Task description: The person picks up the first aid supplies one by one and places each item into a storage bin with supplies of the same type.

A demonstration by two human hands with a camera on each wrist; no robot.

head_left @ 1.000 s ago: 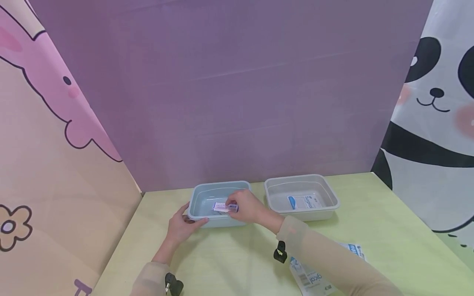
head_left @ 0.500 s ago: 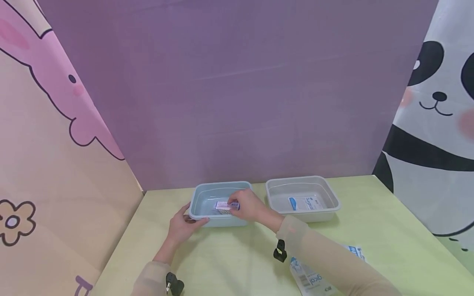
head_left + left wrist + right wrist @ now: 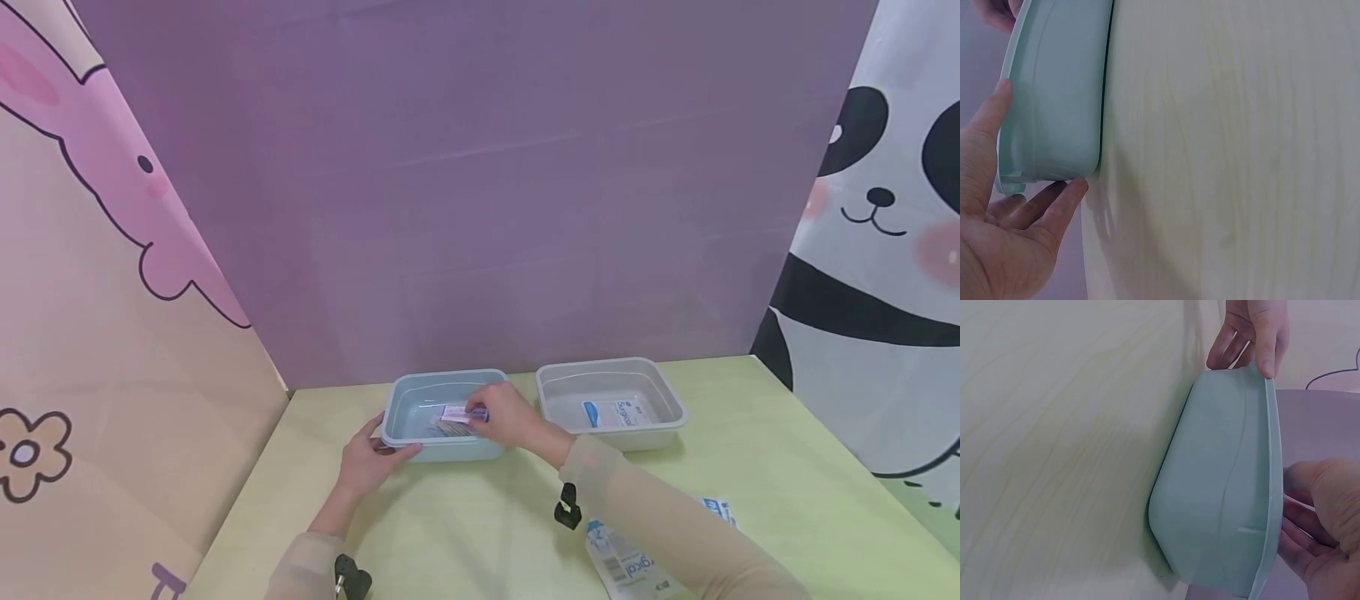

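Note:
A light blue-green plastic basin (image 3: 450,452) stands at the back of the table. My left hand (image 3: 367,462) holds its near left corner; in the left wrist view the thumb (image 3: 994,109) lies on the rim and fingertips touch the end wall. Inside the basin lies a small clear packet (image 3: 453,414) with a white and purple label and thin brownish contents. My right hand (image 3: 504,417) reaches over the near rim and pinches the packet's right end. In the right wrist view the basin wall hides the packet, with the right hand (image 3: 1329,519) curled behind the rim.
A grey-white basin (image 3: 615,437) stands to the right, holding a flat packet (image 3: 617,412) lettered "Surgical". Another surgical packet (image 3: 630,567) lies nearer, partly under the right forearm. A purple panel (image 3: 480,183) rises behind the table (image 3: 465,533).
The packet in the blue-green basin has shifted slightly right with the right hand, and more of its brownish contents shows below the label. The left hand keeps its place at the corner.

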